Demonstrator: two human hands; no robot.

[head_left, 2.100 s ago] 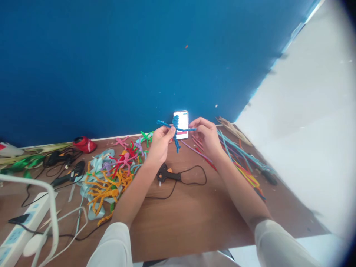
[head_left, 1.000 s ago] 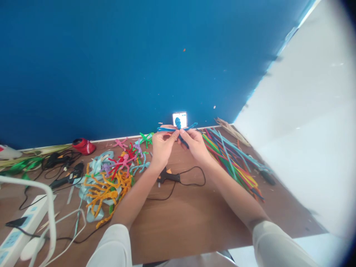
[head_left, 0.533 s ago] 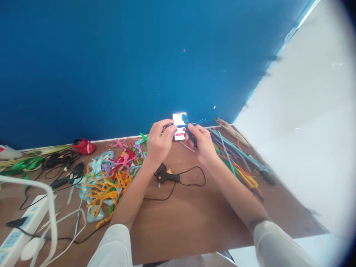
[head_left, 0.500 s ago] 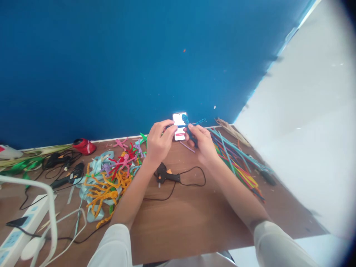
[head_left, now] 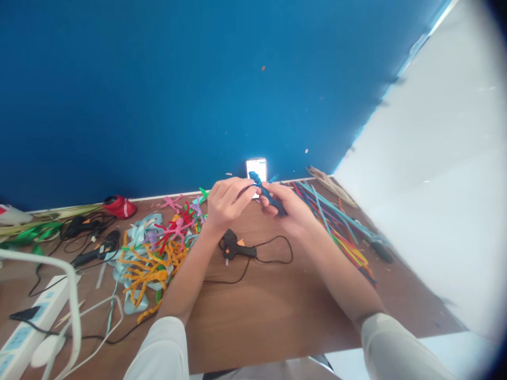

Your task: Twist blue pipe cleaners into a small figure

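At your far left, a white power strip (head_left: 22, 333) is lying on the brown table (head_left: 277, 311). Beyond it, orange fuzzy pieces (head_left: 152, 272) are resting on pale-blue ribbon (head_left: 137, 232), with a pink figure (head_left: 178, 229) lying just behind them. Your left hand (head_left: 226, 203) is curling nearly closed, thumb and fingertips pinching a strand of the blue fuzzy figure (head_left: 271, 201). A black glue gun (head_left: 240, 249) is lying below your hands, and a lit phone (head_left: 260, 164) is standing behind the figure, which you are holding tilted above the table. Your right hand (head_left: 295, 208) is closing around its lower part, thumb on top. Farther right, colored fuzzy stems (head_left: 346, 227) are lying in a loose bundle.
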